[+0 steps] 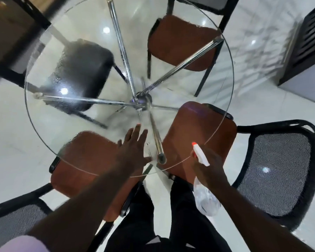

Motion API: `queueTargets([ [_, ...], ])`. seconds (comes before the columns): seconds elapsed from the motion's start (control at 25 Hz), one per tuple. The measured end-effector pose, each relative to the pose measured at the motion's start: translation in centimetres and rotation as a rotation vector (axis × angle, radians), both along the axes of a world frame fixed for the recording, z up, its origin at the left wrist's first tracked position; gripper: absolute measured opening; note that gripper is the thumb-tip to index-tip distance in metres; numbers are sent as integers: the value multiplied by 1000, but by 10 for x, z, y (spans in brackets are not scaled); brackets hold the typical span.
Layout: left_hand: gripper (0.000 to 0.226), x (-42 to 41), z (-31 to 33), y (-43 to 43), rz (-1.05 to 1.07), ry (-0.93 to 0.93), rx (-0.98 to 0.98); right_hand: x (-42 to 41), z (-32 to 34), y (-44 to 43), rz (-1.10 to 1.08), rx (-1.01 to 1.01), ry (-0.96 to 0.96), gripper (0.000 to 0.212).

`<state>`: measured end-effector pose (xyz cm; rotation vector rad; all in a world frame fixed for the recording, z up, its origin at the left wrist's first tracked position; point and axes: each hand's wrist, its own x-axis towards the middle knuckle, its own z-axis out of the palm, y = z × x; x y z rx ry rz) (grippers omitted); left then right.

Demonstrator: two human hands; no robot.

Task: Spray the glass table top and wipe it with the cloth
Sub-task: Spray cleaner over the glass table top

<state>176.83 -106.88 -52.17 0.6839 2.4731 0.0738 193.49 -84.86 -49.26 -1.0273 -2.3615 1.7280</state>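
Left hand [133, 151] lies flat on the glass surface [185, 88] close to its near edge. The fingers are straight and spread, and it holds nothing. We judge it is there to steady a lean over the round top.

Right hand [209, 170] sits at the near-right rim with its fingers curled round the neck of the spray bottle [205, 200]. The orange nozzle points inward across the glass, probably so the mist lands on the top. We cannot tell whether a finger is on the trigger. No cloth in view, so we take wiping as not yet begun.

Surface: clear glass on chrome legs [142, 101] that meet under the centre. Fine droplets show on the far-left part, above a black chair [80, 73]. A brown chair seat [84, 160] is tucked under at near left, and a mesh chair [273, 171] stands just off the rim at right.

Room: glossy white floor [7, 142] with lamp glints, and a dark cabinet [305, 42] at far right.
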Motion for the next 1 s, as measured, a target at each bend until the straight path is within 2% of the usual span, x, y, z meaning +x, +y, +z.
queueTargets([
  [0.12,137,-12,4,19,28,-21,-69,-23,9,36,100,2,60,18],
  [0.24,147,-19,1,27,51,-26,-97,-76,18,65,230,59,-97,28],
  [0.32,148,-21,-1,28,48,-16,-107,-116,23,75,268,94,-108,24],
  [0.48,147,-23,2,29,34,-17,-109,-188,51,73,402,119,-92,28],
  [0.6,140,-24,8,34,42,-5,-113,-232,60,60,537,133,13,31],
  [0.68,133,-22,13,36,45,-8,-119,-251,60,56,579,115,7,32],
  [0.76,127,-21,16,38,47,2,-117,-254,63,56,573,102,12,30],
  [0.88,124,-19,14,39,44,19,-128,-231,57,64,519,395,236,17],
  [0.92,123,-19,13,39,43,23,-125,-216,48,71,470,405,229,10],
  [1.0,120,-19,13,39,50,21,-120,-181,34,83,398,332,74,6],
])
